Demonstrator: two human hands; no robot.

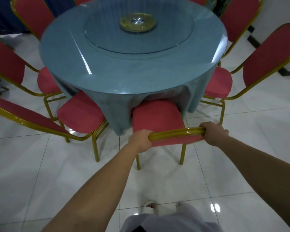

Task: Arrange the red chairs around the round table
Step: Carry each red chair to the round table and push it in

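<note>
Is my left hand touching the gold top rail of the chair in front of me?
Touching. The head view shows the left hand gripping the rail.

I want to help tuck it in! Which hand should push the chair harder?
Probably the left. Both hands grip the gold back rail of the chair, but the left hand sits farther from the round table than the right hand, so the rail slants. Pushing there should square it.
</note>
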